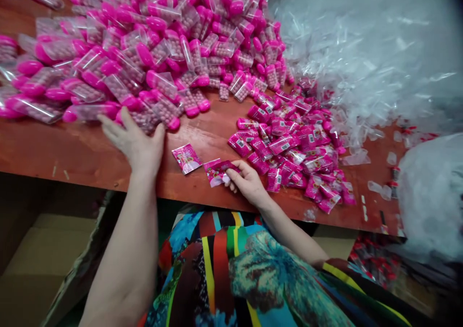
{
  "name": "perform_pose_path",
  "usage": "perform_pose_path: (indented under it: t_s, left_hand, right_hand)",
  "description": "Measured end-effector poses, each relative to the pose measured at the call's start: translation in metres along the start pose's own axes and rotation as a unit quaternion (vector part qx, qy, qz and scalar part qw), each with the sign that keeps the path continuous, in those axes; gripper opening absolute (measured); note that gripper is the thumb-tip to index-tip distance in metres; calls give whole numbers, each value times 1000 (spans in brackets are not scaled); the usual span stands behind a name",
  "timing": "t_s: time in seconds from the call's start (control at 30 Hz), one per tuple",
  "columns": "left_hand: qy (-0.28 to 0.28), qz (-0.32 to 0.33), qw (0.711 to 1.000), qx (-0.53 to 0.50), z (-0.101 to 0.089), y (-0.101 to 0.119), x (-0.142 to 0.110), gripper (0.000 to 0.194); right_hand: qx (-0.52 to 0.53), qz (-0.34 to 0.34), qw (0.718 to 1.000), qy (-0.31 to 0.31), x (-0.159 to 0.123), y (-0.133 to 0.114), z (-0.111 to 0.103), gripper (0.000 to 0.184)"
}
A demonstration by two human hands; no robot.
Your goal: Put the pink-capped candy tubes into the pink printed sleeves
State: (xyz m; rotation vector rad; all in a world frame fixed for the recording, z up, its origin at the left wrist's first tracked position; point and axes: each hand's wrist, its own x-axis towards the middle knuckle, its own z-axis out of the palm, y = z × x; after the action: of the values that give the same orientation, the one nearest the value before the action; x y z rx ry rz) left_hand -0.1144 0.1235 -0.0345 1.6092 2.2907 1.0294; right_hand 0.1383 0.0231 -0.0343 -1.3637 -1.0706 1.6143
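A wide red-brown wooden table (83,153) holds everything. A big heap of clear plastic tubes (144,52) with pink caps, full of little pink balls, covers the far left side. A crinkly pile of clear wrappers (365,52) sits on the right. Shiny pink packets (292,143) lie near the middle.

The left hand (139,143) lies flat and open, fingers touching the tubes. The right hand (248,180) pinches one small packet (219,171) at the table's near edge. It looks light, thin, bendy and slippery; best held by its edge.
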Motion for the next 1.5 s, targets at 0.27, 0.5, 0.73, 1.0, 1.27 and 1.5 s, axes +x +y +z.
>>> perform_pose_path:
  t_s: [0.27,0.5,0.73,1.0,1.27,1.5]
  left_hand:
    - [-167,60,983,-52,36,42,29,66]
    - [-72,125,990,-1,-23,55,-4,39]
    - [-208,-80,934,-281,-33,86,-105,40]
    - [-329,-301,775,-447,-1,100,-123,31]
    - [-316,-352,741,-478,-1,102,-131,34]
    - [-254,-355,760,-482,1,96,-129,40]
  right_hand:
    - [-7,-11,1000,12,-4,-2,-3,38]
    - [108,-2,994,29,5,6,-9,37]
    - [186,21,982,12,8,-8,-4,37]
    - [61,5,997,39,3,-12,-9,37]
    - [70,-75,990,101,7,-12,10,28]
    - [-10,-148,984,98,9,-6,23,16]
